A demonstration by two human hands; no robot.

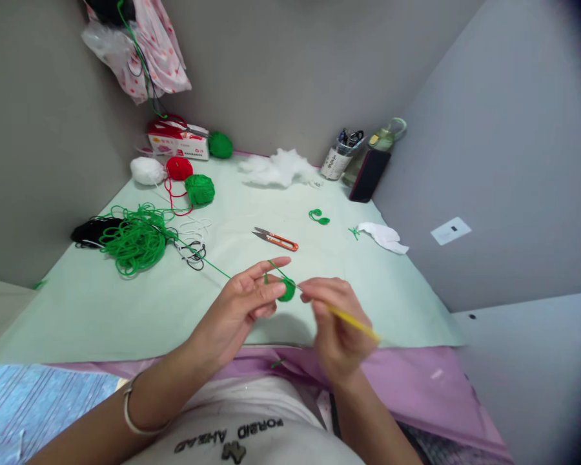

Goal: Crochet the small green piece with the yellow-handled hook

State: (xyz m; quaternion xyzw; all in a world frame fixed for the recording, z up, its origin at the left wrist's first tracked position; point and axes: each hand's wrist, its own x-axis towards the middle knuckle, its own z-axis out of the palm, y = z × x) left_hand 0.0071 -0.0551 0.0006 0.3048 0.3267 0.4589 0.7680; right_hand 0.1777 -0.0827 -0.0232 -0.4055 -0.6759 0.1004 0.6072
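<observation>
My left hand (244,303) pinches a small green crochet piece (286,290), with green yarn looped over its stretched index finger. That yarn strand runs back left to a loose green yarn pile (134,240). My right hand (336,329) is closed around a yellow crochet hook (356,325), whose tip meets the green piece. Both hands hover just above the near edge of the pale green table (101,310).
Orange snips (277,239) lie beyond the hands. Further back sit green yarn balls (199,189), a red ball (179,168), a white ball (148,170), a red-white box (178,143), white stuffing (281,168), a pen cup (336,158), a bottle (382,139) and white cloth (383,236).
</observation>
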